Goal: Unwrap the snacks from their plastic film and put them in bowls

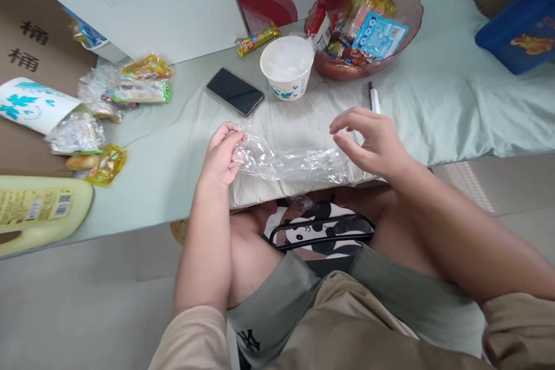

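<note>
My left hand [224, 153] pinches one end of a clear plastic bag [299, 165] that lies crumpled along the front of the covered table. The bag's other end reaches toward my right hand [366, 141], which hovers over the cloth with fingers curved and thumb apart, holding nothing. Behind the bag stands a white paper bowl [287, 66] with blue leaf prints and clear plastic inside. A dark phone [235, 91] lies left of the bowl. Just beyond my right hand is a white pen-like object [374, 97] with a dark end.
A pink glass bowl [414, 8] holds several wrapped snacks. At the left, a tipped paper cup [37, 105] spills packets near a yellow jug [43, 211]. Boxes line the back, with a yellow snack stick [259, 39] before them. A blue container [520, 29] stands right.
</note>
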`<state>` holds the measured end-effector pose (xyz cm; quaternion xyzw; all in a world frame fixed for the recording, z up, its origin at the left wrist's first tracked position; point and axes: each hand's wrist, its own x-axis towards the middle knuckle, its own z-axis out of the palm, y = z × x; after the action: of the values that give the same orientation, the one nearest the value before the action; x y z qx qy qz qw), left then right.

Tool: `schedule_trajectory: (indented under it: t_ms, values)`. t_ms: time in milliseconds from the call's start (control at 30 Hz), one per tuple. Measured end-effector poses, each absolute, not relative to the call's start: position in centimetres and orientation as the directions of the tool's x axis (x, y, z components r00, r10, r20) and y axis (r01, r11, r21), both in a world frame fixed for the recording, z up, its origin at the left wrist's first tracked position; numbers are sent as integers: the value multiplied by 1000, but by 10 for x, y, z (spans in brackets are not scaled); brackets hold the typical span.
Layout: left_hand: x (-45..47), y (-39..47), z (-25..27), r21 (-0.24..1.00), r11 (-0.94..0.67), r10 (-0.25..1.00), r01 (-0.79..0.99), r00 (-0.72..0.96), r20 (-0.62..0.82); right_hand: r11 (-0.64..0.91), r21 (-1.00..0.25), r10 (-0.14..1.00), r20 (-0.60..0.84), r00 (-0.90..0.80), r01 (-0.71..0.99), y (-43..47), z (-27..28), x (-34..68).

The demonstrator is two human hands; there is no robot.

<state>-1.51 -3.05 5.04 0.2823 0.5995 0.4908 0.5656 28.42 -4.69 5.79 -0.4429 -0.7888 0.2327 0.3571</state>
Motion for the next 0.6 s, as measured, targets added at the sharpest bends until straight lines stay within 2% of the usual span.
schedule_trajectory:
  t_ms: [100, 200, 300, 400, 467, 533, 600]
  values:
    - [-7, -34, 53, 905, 375, 920, -199, -40, -390, 400, -800, 907, 275, -319, 447, -40, 62, 289]
    - [-1, -35, 55, 908, 373, 928, -191, 71, -366, 287, -915, 944, 219, -249, 283, -36, 56, 290]
    - [6, -38, 57, 909, 375, 923, -183, 160, -349, 296, -941, 926, 241, -291, 163, -40, 43, 277]
    - [14, -41, 58, 917, 357, 921, -176, 232, -314, 374, -892, 830, 199, -521, 254, -49, 34, 257]
    - [16, -42, 57, 925, 346, 917, -159, 268, -297, 378, -837, 787, 64, -614, 396, -52, 34, 248]
    - [14, -41, 56, 930, 342, 914, -136, 278, -295, 337, -777, 784, -81, -615, 532, -51, 38, 246]
    - [9, -40, 54, 935, 340, 917, -99, 254, -307, 302, -745, 795, -147, -588, 594, -48, 44, 248]
